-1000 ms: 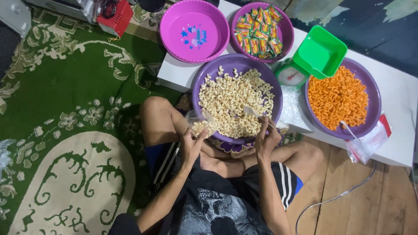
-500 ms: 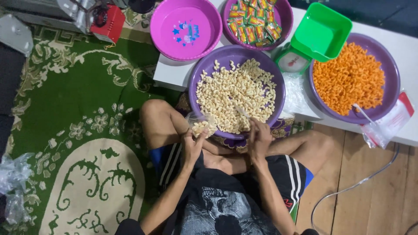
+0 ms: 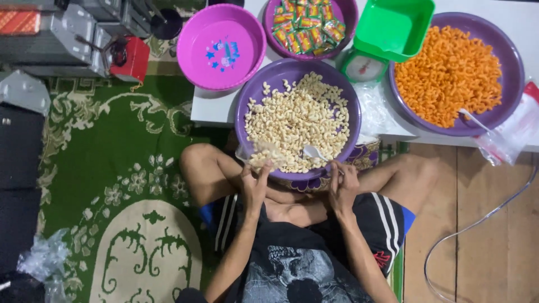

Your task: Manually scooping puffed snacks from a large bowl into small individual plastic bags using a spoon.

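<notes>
Far left: green patterned rug [image 3: 112, 163] on the floor, grey machine [image 3: 73, 33] with a red part [image 3: 130, 60] at top left, crumpled clear plastic [image 3: 42, 261] bottom left. Pink basin [image 3: 222, 47] sits on the white bench [image 3: 210, 109] corner, holding a few small blue bits. Left hand [image 3: 254, 185] is closed on a small clear plastic bag [image 3: 259, 154], part filled with pale pieces, held against the near rim of the purple basin of pale snack pieces [image 3: 297, 120]; that basin rests at the bench edge, over the person's crossed legs. Right hand [image 3: 342, 185] grips a white scoop [image 3: 312, 151], tip resting in the pale pieces just right of the bag. Behind: smaller purple basin of wrapped sachets [image 3: 309, 25]. Right of that: green scale [image 3: 365, 64] with green tray [image 3: 393, 28]. Then large purple basin of orange snack pieces [image 3: 449, 78], a second scoop [image 3: 471, 119] lying in it. Far right: clear bags [image 3: 511, 134] at the bench edge, a thin tube [image 3: 477, 224] on the wooden floor.
</notes>
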